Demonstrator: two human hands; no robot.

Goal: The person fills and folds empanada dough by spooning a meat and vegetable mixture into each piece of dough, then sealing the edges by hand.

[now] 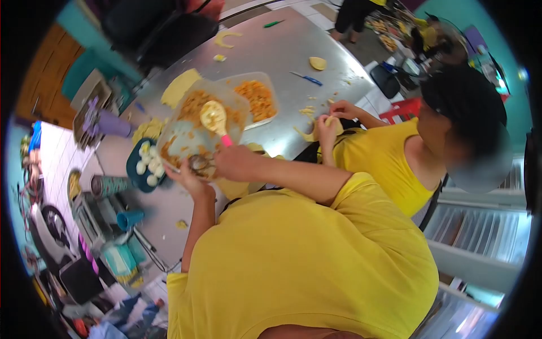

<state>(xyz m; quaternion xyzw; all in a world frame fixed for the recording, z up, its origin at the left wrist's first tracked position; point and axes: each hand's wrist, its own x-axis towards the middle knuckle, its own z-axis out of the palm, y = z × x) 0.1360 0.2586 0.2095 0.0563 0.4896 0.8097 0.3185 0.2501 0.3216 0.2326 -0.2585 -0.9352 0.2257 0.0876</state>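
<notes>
My right hand (234, 163) is closed around the pink handle of a cream-coloured serving spoon (213, 117). The spoon's bowl hangs over a translucent plastic tub (186, 138), which has orange-brown filling smeared and heaped in it. At the tub's near corner, my left hand (195, 184) grips the rim. A shiny metal utensil (199, 164), partly hidden, lies between my hands. Behind the first tub stands a second one holding diced orange filling (256, 100). Beside my left hand is a dark teal bowl (133, 164) with several peeled eggs (151, 161).
Flat yellow dough sheets (180, 87) lie past the tub. A blue-handled knife (307, 78) and a dough round (318, 62) rest on the metal table (282, 45). At right, a co-worker's hands (328, 125) hold dough. Purple tumbler (113, 123) and blue cup (130, 219) stand left.
</notes>
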